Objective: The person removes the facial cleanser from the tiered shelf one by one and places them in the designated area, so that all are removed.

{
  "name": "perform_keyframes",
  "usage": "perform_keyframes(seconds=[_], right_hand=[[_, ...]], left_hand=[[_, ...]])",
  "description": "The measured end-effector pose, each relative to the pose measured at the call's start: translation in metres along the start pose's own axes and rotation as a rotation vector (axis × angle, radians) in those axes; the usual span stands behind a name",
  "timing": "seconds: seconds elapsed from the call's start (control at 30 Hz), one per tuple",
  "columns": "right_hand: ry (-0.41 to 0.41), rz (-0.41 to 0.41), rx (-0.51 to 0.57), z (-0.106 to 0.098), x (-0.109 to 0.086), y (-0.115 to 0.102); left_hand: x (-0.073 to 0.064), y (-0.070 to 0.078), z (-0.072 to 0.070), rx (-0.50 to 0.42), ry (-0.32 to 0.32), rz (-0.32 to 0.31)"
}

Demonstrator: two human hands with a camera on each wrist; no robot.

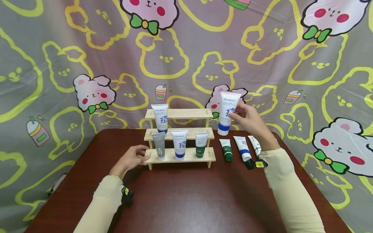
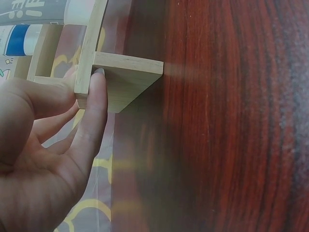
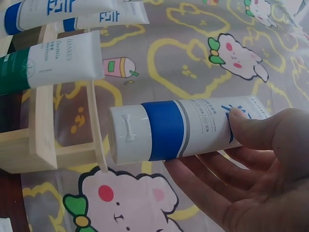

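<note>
My right hand (image 1: 249,121) grips a white squeeze tube (image 1: 226,111) with a blue band, upright in the air to the right of the wooden rack. In the right wrist view the thumb lies on the front of this tube (image 3: 193,128), fingers behind it. My left hand (image 1: 132,158) pinches the left end of the bottom shelf of the three-step wooden rack (image 1: 186,160), thumb on top and a finger underneath. On that shelf stand a grey tube (image 1: 159,145), a white-and-blue tube (image 1: 179,144) and a white-and-green tube (image 1: 201,144). Another white-and-blue tube (image 1: 161,119) stands on the middle shelf.
Right of the rack, a small green-and-white tube (image 1: 226,149), a white-and-blue tube (image 1: 242,148) and a white tube (image 1: 254,144) lie on the dark red-brown table (image 1: 186,200). A patterned curtain (image 1: 186,42) hangs behind the table.
</note>
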State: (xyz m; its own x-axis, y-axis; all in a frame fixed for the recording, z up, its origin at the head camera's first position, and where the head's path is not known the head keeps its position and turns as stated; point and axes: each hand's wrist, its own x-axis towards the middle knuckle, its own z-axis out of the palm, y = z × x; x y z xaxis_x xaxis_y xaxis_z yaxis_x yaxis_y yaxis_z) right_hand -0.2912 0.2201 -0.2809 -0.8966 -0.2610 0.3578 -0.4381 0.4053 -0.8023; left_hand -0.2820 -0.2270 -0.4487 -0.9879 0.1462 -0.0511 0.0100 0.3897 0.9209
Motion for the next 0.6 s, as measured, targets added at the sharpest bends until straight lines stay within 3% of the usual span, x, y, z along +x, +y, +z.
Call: perform_keyframes(seconds=[0.6], right_hand=[[-0.052, 0.063, -0.039, -0.015, -0.024, 0.019]], left_hand=[[0.000, 0.003, 0.000, 0.022, 0.007, -0.048]])
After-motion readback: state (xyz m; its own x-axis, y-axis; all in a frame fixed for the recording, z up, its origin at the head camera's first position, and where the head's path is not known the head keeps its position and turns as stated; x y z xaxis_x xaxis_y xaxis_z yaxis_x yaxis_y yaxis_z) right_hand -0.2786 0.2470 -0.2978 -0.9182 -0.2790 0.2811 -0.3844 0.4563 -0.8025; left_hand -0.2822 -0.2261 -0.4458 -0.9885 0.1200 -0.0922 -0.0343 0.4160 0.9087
